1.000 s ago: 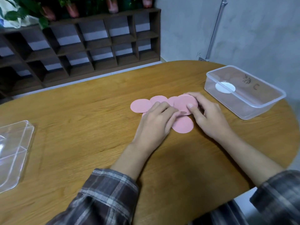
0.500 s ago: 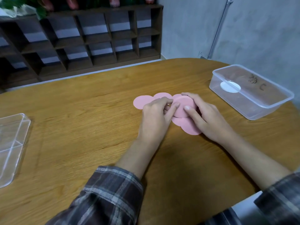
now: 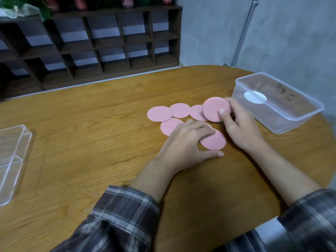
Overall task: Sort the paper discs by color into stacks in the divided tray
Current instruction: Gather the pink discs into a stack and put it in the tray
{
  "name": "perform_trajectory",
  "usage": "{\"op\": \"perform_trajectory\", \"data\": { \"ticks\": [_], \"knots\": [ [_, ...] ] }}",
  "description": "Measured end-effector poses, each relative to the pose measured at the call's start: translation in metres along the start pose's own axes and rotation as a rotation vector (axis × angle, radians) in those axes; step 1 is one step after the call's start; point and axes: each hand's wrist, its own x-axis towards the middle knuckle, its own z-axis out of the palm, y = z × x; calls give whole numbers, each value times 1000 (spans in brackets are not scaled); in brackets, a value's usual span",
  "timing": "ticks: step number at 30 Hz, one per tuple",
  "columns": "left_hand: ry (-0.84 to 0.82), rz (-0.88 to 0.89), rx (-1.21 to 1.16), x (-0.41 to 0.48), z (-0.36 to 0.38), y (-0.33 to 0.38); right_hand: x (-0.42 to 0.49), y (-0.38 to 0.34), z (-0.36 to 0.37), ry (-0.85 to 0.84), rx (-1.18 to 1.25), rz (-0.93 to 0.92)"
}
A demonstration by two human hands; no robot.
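Gathering step, I'd say: pinks get collected into one pile before anything goes to the tray.

My right hand (image 3: 241, 128) pinches the lifted pink disc (image 3: 213, 108), thumb on the near face and the other fingers curled behind it. The disc is tipped up off the table (image 3: 91, 142). Its edge looks a bit thick, so it might be a few discs together, but I can't tell.

My left hand (image 3: 187, 142) lies flat, fingers straight and close together. They press down on the near pink disc (image 3: 215, 142), and the thumb is stretched out on the wood. The other loose pink discs (image 3: 159, 113) sit in an overlapping row just beyond, all flat on the table.

The divided tray (image 3: 11, 171) is way off at the left edge, well apart from everything, and the part of it in view has nothing pink in it. On the right, close by my right hand, there's a clear tub (image 3: 294, 113) with what looks like a white disc (image 3: 254, 97) in it.

Next move as I read it: slide the near one over with the left fingers and tuck it against the pinched one. Then do the same for the row. Thin paper on flat wood is a pain to lift, so sliding beats picking. After that it's a long carry left.
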Motion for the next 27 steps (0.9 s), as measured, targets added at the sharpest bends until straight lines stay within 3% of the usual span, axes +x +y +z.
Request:
{"op": "perform_trajectory", "data": {
  "ticks": [7,15,27],
  "knots": [
    [53,62,102,0,-3,-1,0,1,0,-2,14,-8],
    [328,11,89,-1,-8,3,-3,-3,-1,-87,138,-21],
    [426,-259,-229,4,-10,-1,-6,-10,-1,-164,177,-46]
  ]
}}
